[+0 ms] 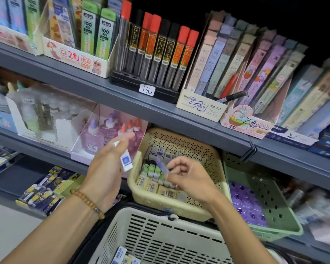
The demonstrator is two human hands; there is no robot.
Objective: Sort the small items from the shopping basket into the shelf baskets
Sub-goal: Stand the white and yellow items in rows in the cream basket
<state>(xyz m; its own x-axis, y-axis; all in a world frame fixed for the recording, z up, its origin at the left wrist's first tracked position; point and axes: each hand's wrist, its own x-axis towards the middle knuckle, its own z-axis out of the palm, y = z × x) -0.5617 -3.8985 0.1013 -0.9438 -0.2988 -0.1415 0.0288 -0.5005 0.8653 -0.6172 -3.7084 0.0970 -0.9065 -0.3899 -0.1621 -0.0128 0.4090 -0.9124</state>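
- While the left hand (105, 166) pinches a small white eraser-like block with a blue label (126, 162) between thumb and fingers, that block hangs just left of the cream perforated plastic shelf basket (208, 155), not yet over it.
- The right hand (191, 178) hovers over that same basket, its fingers curled round a small lilac stick-shaped item (161, 164) pinched at its lower end; the item sits directly above the goods already in the basket.
- Inside the cream basket lie rows of small boxed erasers (154, 184): pale ones in front, about four green-topped ones behind, more white ones at the back. An exact count cannot be made through the blur.
- Below, the white slotted plastic shopping basket (160, 239) holds at least two or three small blue-and-white packets (120, 254) at the frame's lower edge; the rest of its floor is out of view.
- Judged from this, sorting is under way but unfinished: two items are in hand, neither set down, and some stock remains below.
- Just right of the cream basket sits a green perforated plastic shelf basket (271, 210) holding purple pieces, too blurred to count.
- Two shelf baskets and one shopping basket are visible in all.
- On the grey metal shelf (95, 86) above stand lead tubes: about five red-capped, four black-capped.
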